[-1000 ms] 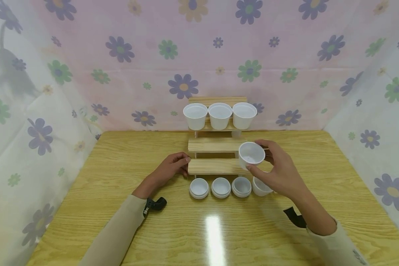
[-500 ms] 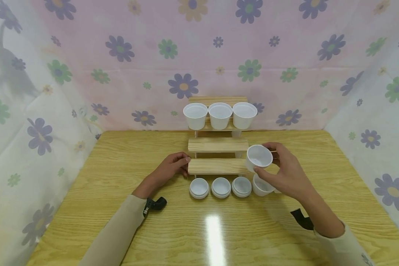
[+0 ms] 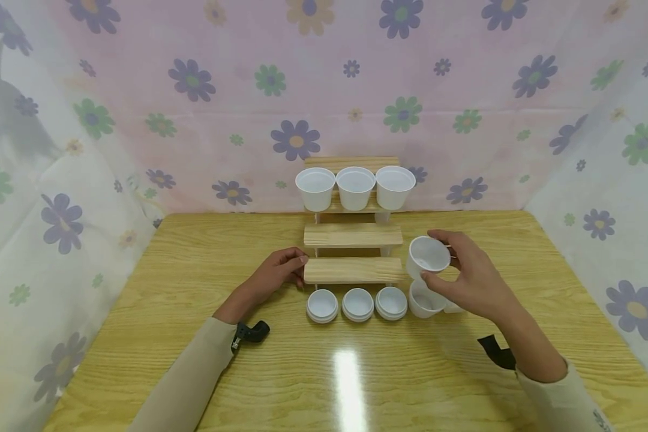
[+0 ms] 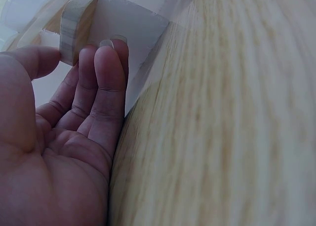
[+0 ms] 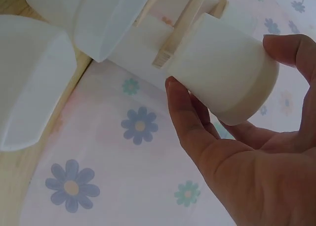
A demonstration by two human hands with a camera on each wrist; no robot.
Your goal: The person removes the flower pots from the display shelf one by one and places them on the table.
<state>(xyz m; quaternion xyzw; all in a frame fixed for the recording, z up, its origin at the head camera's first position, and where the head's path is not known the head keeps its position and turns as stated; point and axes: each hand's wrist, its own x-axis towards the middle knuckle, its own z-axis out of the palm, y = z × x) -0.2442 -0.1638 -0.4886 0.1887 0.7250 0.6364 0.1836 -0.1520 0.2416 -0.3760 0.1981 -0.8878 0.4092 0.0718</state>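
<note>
My left hand (image 3: pixel 275 270) grips the left end of the lowest step of a tiered wooden stand (image 3: pixel 353 273); in the left wrist view the thumb and fingers lie on either side of the wood end (image 4: pixel 74 33). My right hand (image 3: pixel 477 282) pinches a white plastic cup (image 3: pixel 429 255) between thumb and fingers, mouth up, right of the lowest step. In the right wrist view the cup's side (image 5: pixel 222 70) faces the camera. Below it on the table stands another white cup (image 3: pixel 426 300); one more (image 3: pixel 452 307) is mostly hidden by the hand.
Three white cups (image 3: pixel 356 189) stand side by side on an upper step. The middle step (image 3: pixel 353 235) is bare wood. Three small white jars (image 3: pixel 358 306) line up before the stand on the wooden table (image 3: pixel 221 240). A flowered cloth (image 3: pixel 221 108) hangs behind.
My right hand has moved right with the cup, from over the right end of the lowest step to beside it. The left hand has stayed on the stand.
</note>
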